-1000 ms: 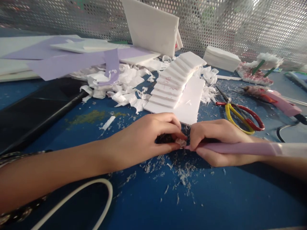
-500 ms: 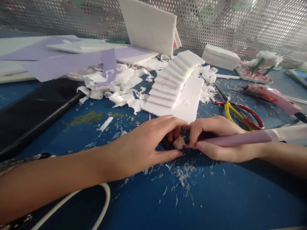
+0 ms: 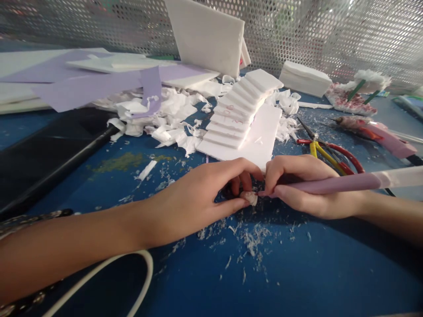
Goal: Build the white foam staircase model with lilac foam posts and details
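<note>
Thumb and curled fingers of my left hand close round a small pale, pinkish-white lump, the thumb tip against its side. In my right hand is a mauve pen-like tool with a clear rear section. Its narrow tip points left, right by the lump; whether it touches cannot be made out. Both hands rest low over the blue table, their fingertips close together. White shavings are scattered just in front of them.
Behind the hands, white foam pieces lie fanned on a white sheet. Pliers and a pink glue gun are on the right. Crumpled white scraps and a black object are on the left; a white cable loops in front.
My left thumb has moved up against the lump, which has turned and shifted slightly right. The tool's tip has risen a little and moved slightly right with my right hand.
</note>
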{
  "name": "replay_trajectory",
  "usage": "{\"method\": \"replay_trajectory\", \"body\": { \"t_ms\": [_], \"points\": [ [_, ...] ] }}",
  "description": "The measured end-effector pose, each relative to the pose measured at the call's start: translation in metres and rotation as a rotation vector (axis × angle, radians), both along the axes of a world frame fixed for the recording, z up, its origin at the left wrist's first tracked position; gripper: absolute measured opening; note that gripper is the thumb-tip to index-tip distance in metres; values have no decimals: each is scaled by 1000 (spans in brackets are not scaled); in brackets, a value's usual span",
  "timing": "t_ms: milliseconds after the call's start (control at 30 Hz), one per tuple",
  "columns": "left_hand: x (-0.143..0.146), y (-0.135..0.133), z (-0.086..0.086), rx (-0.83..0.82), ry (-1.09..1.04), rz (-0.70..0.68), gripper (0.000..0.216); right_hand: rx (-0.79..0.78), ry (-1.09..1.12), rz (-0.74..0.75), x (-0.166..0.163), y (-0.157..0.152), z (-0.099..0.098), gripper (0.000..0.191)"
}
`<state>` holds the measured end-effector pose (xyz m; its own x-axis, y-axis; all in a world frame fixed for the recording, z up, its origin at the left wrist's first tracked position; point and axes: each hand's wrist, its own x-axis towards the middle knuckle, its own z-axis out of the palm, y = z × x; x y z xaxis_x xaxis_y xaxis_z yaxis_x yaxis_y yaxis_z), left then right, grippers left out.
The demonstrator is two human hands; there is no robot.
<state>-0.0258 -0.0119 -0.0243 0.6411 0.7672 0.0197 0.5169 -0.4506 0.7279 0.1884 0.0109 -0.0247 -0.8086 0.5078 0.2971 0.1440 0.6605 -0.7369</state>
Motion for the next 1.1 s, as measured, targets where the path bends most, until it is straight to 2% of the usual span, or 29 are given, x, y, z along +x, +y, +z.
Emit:
{"method": "replay_trajectory", "body": {
  "t_ms": [133, 333, 533, 633, 767, 900, 1033, 1100],
  "points": [
    [-2, 0, -1, -6, -27, -9, 23, -1, 4, 63, 0, 0, 0, 5],
    [-2, 1, -3, -5, -77, -28, 20, 7, 6, 53, 1, 2, -2, 5],
    [-1, 1, 0, -10, -36, -7, 18, 1, 11, 38, 1, 2, -1, 6],
    [-1, 0, -1, -1, -31, -6, 16, -9, 10, 95, 0, 2, -1, 5],
    [-2, 0, -1, -14, -17, 3, 17, 10, -1, 45, 1, 2, -1, 7],
    [-1, 1, 0, -17, -8, 4, 16, 4, -4, 116, 0, 1, -1, 6],
    [0, 1, 2, -34, -5, 4, 16, 21, 9, 74, 0, 1, 0, 6],
    [0, 1, 2, -36, -7, 2, 15, 7, 14, 99, 0, 1, -1, 6]
  ]
}}
